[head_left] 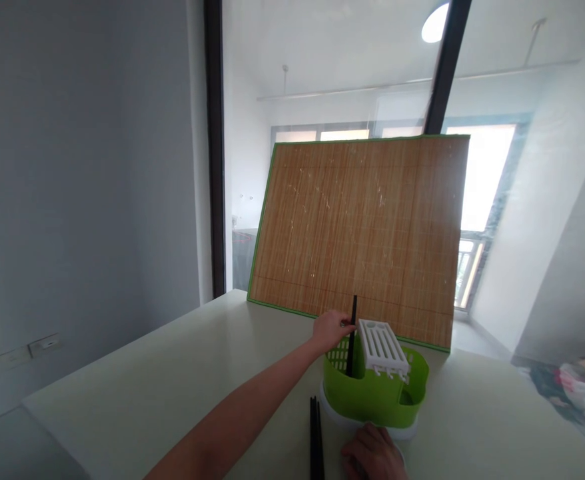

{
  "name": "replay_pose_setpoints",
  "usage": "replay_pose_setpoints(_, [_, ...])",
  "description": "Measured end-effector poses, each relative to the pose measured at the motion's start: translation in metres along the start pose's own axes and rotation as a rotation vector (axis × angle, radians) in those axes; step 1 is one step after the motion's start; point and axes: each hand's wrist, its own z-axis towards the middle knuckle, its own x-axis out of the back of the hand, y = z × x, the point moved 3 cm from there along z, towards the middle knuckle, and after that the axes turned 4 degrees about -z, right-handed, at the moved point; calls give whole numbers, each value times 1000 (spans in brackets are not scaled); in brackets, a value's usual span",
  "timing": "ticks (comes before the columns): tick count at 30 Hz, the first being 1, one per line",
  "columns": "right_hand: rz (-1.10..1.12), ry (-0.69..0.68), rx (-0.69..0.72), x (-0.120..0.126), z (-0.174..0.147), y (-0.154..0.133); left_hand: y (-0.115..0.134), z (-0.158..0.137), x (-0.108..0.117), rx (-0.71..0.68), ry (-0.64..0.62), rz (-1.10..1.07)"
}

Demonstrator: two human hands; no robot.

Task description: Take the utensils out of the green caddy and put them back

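A green plastic cutlery holder (372,399) with openwork sides stands on the table, on a white base tray (342,419). A white slotted rack (383,347) with small hooks spans its middle. My left hand (331,331) reaches in from the left, thumb and fingers pinching a black chopstick (351,343) that stands nearly upright in the holder's left compartment. More black chopsticks (315,440) lie on the table, left of my right hand (373,455). That hand rests in front of the holder with curled fingers near the base; what is under them is hidden.
Behind the holder a bamboo mat (360,233) with green edging leans against a glass partition. The pale table (172,387) extends to both sides. A grey wall with a socket (45,344) is on the left; bagged items (582,393) lie at far right.
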Motion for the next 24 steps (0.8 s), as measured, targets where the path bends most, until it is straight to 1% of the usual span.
replay_pose_setpoints(2, [-3, -12, 0, 5, 3, -2, -4, 1, -6, 5, -23, 9])
replay_pose_setpoints(7, [20, -111, -1, 12, 8, -7, -15, 2, -19, -24, -129, -24])
replay_pose_setpoints(10, [28, -81, -26, 8, 4, -4, -19, 5, -22, -64, -183, -57])
replay_pose_setpoints(15, [27, -8, -21, -3, -4, 2, -22, 10, -19, -125, -244, -109])
replay_pose_setpoints(20, [8, 3, -1, -4, -2, 0, -22, 13, -20, -157, -269, -144])
replay_pose_setpoints(24, [-26, 21, 17, -3, -1, -2, -20, 15, -24, -151, -274, -162])
